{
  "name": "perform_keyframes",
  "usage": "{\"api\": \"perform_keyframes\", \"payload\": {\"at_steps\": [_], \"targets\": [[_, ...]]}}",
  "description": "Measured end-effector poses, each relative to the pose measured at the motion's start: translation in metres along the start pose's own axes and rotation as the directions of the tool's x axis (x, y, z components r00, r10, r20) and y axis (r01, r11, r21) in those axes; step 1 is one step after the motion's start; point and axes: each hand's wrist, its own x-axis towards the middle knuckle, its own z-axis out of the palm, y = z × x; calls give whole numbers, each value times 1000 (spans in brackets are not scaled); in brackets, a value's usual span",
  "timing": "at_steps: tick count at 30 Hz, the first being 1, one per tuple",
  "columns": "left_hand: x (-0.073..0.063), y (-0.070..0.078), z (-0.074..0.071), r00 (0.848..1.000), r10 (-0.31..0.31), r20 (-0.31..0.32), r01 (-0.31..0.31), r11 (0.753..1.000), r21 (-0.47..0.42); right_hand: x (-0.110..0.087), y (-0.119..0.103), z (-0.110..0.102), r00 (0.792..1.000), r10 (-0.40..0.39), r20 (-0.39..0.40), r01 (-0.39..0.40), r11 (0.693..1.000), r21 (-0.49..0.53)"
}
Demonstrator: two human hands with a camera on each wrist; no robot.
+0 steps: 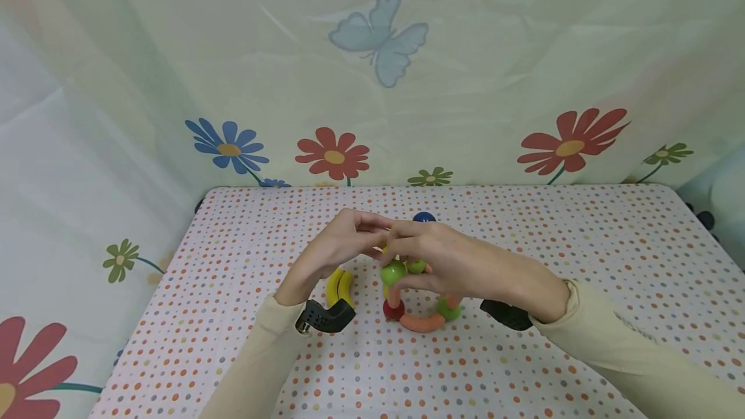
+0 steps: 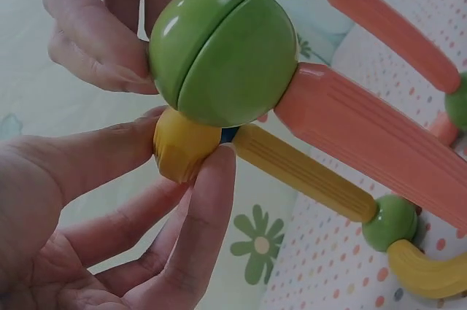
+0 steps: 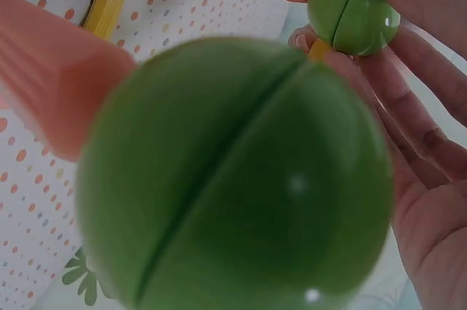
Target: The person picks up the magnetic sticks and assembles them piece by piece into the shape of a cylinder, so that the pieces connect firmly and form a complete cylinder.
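My left hand (image 1: 340, 244) pinches the end of a yellow rod (image 2: 182, 149) between thumb and fingers, just beneath a green ball (image 2: 226, 55). My right hand (image 1: 442, 251) grips this green ball (image 3: 354, 9) with its fingertips. From the ball a salmon-coloured straight rod (image 2: 372, 131) runs down to a red ball (image 1: 394, 310) at the table. A second green ball (image 3: 241, 179) looms large in the right wrist view, on another salmon rod (image 3: 66, 69). Down at the base, a salmon curved rod (image 1: 423, 323) joins the red ball to a further green ball (image 1: 449, 308).
Two yellow curved rods (image 1: 339, 286) lie on the dotted tabletop (image 1: 233, 341), left of the structure. A blue ball (image 1: 424, 217) shows behind my hands. A flowered curtain (image 1: 465, 83) hangs along the table's back edge.
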Motion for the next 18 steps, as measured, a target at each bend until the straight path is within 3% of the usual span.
{"api": "perform_keyframes", "payload": {"at_steps": [6,9,11,15,16,18], "targets": [[-2,-3,-1,1000,0,4,1,999,-37,-3,0,-2,999,42,-30,-41,999,28],[-6,-7,-2,1000,1,-2,-1,998,-56,-13,5,-13,988,92,-123,-85,995,57],[-9,-13,-2,1000,-2,-29,1,999,-47,-25,15,-23,965,136,-223,-121,989,83],[-24,-29,1,989,-10,-144,21,997,71,-55,48,-34,891,238,-386,-192,969,154],[-29,-33,4,986,-17,-168,37,992,118,-62,57,-34,879,285,-381,-235,956,174],[-39,-41,11,982,-27,-185,69,972,224,-73,78,-26,877,356,-321,-304,931,202]]}}
